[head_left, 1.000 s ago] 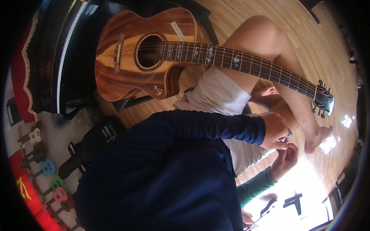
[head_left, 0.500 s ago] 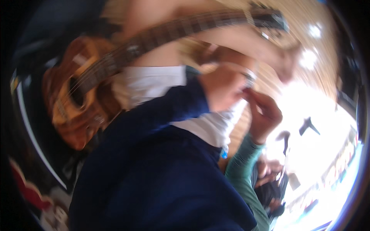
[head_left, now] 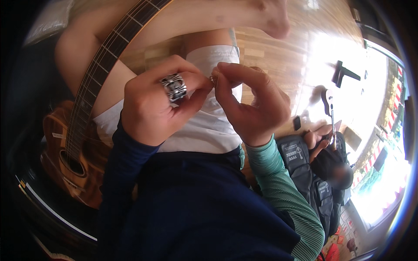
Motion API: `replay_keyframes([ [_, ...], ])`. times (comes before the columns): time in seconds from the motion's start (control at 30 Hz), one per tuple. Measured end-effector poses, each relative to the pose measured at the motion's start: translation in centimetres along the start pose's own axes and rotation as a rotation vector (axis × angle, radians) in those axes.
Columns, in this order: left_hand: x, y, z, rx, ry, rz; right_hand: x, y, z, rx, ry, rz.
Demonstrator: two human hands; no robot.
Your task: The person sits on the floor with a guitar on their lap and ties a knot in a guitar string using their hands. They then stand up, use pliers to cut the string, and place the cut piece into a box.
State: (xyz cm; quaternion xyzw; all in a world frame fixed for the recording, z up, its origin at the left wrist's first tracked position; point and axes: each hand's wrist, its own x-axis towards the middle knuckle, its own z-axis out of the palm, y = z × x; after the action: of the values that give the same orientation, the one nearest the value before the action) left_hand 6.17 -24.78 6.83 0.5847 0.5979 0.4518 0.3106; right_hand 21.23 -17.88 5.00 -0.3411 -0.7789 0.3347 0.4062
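My left hand (head_left: 159, 98), in a navy sleeve and wearing a wide silver ring (head_left: 174, 87), is closed in a pinch. Opposite it, my right hand (head_left: 257, 98), in a green striped sleeve, pinches with thumb and forefinger. The fingertips meet over my lap at a tiny metal piece (head_left: 213, 79), perhaps a small loop of wire; most of it is hidden by the fingers. To the left, a brown wooden guitar (head_left: 78, 174) leans by my thigh, its fretted neck (head_left: 102, 65) crossing my bare leg. Neither hand touches it. Its headstock is outside the picture.
On the right a person in black (head_left: 331, 161) sits on the floor with a small guitar (head_left: 329, 104), beside black gig bags (head_left: 296, 158). A black T-shaped object (head_left: 344, 74) and a dark phone-like item (head_left: 297, 123) lie on the wooden floor (head_left: 257, 48).
The view has swung, so my hands appear farther left and larger. The guitar's headstock has left the picture. Both hands stay pinched together, and the tiny metal piece shows more sharply.
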Motion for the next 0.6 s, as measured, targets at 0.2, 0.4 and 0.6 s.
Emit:
replay_keyframes([
  [0.2,-0.9,-0.7,-0.3,-0.370,0.015,-0.147,0.7,-0.2,-0.2,0.086,0.000,-0.034],
  [0.4,-0.9,-0.9,-0.2,-0.515,0.042,-0.209,0.5,0.2,0.2,0.144,0.034,-0.047],
  [0.6,-0.8,-1.0,0.2,-0.428,0.038,-0.158,0.7,-0.1,-0.1,0.139,0.014,-0.035],
])
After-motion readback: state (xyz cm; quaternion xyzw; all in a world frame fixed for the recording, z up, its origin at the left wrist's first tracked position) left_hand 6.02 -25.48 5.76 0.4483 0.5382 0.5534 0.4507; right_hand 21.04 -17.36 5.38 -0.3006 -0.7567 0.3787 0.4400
